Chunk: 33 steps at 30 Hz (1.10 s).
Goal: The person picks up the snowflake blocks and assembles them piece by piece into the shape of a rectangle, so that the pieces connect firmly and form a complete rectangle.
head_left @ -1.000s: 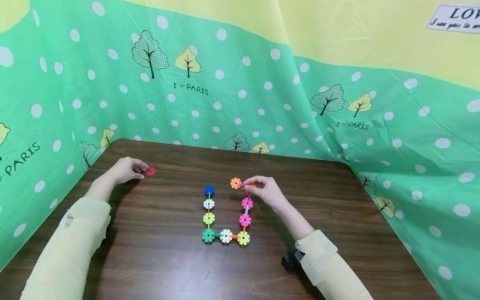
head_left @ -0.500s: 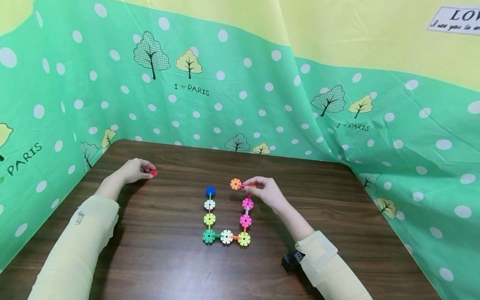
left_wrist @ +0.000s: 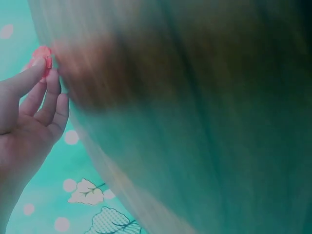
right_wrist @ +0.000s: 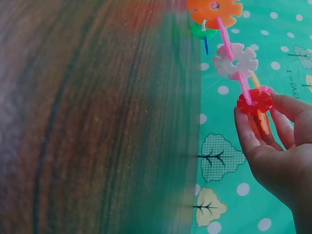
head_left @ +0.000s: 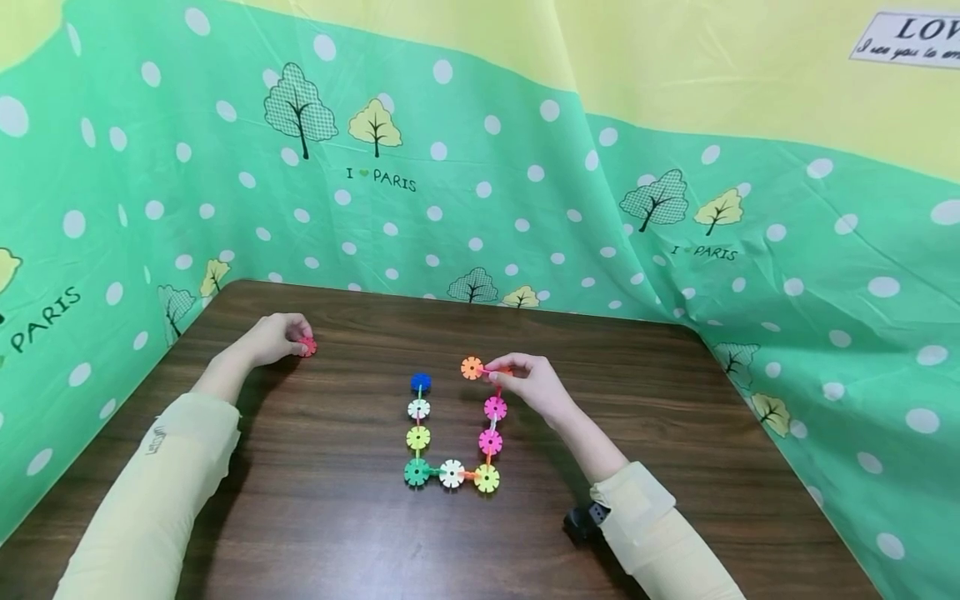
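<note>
My left hand point(head_left: 279, 340) pinches a red notched snowflake disc point(head_left: 308, 347) between thumb and fingers at the far left of the table. In the left wrist view this disc point(left_wrist: 43, 57) shows past the thumb tip. My right hand point(head_left: 534, 385) pinches the far right corner of a U-shaped chain of interlocked snowflake discs; the right wrist view has a red disc point(right_wrist: 254, 101) between its fingers. From that corner an orange disc point(head_left: 472, 367) points left. The chain's other end is a blue disc point(head_left: 421, 382), apart from the orange one. Along the near side sits a white disc point(head_left: 452, 474).
The dark wooden table point(head_left: 315, 517) ends at a green and yellow dotted curtain point(head_left: 420, 225) behind and at both sides. A small black device point(head_left: 581, 523) is at the right sleeve cuff point(head_left: 637, 500), close over the table.
My left hand has shifted slightly right with the red disc, which now turns its face more toward the head camera. My right hand and the chain have stayed in place.
</note>
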### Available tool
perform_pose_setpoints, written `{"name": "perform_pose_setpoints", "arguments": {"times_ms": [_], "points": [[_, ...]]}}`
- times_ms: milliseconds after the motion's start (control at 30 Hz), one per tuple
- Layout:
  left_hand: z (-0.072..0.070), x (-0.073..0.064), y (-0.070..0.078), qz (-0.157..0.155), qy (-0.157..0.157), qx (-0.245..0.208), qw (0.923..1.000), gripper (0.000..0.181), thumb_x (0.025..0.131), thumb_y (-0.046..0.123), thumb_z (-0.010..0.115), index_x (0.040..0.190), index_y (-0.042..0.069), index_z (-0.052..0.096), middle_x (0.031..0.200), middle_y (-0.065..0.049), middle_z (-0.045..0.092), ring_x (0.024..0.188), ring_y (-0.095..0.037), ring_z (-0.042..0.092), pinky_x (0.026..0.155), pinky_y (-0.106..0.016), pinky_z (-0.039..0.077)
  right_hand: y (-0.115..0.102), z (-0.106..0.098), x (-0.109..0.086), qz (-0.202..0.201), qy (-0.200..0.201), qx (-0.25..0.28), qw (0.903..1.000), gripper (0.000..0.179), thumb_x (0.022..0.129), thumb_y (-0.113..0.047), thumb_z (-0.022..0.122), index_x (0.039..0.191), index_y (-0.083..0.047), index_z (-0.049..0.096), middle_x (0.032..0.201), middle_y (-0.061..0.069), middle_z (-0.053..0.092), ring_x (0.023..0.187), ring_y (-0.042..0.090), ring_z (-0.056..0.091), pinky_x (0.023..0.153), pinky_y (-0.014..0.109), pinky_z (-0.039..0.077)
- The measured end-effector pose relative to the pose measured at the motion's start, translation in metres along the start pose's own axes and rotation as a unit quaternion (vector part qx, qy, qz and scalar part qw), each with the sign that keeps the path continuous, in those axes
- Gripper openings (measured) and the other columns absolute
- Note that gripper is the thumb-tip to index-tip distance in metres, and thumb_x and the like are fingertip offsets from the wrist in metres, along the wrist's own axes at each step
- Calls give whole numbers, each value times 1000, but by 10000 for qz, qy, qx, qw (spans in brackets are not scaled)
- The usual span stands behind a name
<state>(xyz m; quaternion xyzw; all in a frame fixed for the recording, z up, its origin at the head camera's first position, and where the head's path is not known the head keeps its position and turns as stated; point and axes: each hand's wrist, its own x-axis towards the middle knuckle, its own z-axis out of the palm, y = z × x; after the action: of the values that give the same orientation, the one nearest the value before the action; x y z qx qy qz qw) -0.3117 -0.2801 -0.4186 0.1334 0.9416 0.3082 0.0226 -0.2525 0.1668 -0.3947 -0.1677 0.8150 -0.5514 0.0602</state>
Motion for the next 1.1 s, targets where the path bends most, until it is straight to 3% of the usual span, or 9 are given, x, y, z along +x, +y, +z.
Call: {"name": "perform_pose_setpoints", "arguments": {"times_ms": [367,600,833,1100], "points": [[3,5,28,331,98,-206,9992,5,86,5,67,89,5,64,80,-3,68,75,-16,60,70,-33,45,1,-1,1,-19,-29,-8,10000,22,88,-13,68,108,-6,71,98,11,72,97,41,63,84,50,51],[6,7,53,587,262,-359,9973,5,86,7,68,90,6,67,80,-3,70,77,-17,63,70,-33,48,-31,0,-12,-35,-213,96,9997,32,90,-3,61,121,6,59,108,28,65,101,47,60,89,57,46],[13,8,77,866,561,-471,9936,6,85,9,70,91,8,70,81,-4,71,79,-18,65,69,-32,49,-32,2,-13,-258,-249,9,9994,34,91,0,58,125,6,56,109,29,63,102,50,57,85,55,49],[25,4,105,1085,941,-562,9880,4,85,13,70,89,11,70,81,-2,70,76,-17,62,67,-32,51,-23,3,-7,-167,-283,-200,9993,34,93,0,54,127,3,56,112,27,63,101,45,59,86,55,48]]}}
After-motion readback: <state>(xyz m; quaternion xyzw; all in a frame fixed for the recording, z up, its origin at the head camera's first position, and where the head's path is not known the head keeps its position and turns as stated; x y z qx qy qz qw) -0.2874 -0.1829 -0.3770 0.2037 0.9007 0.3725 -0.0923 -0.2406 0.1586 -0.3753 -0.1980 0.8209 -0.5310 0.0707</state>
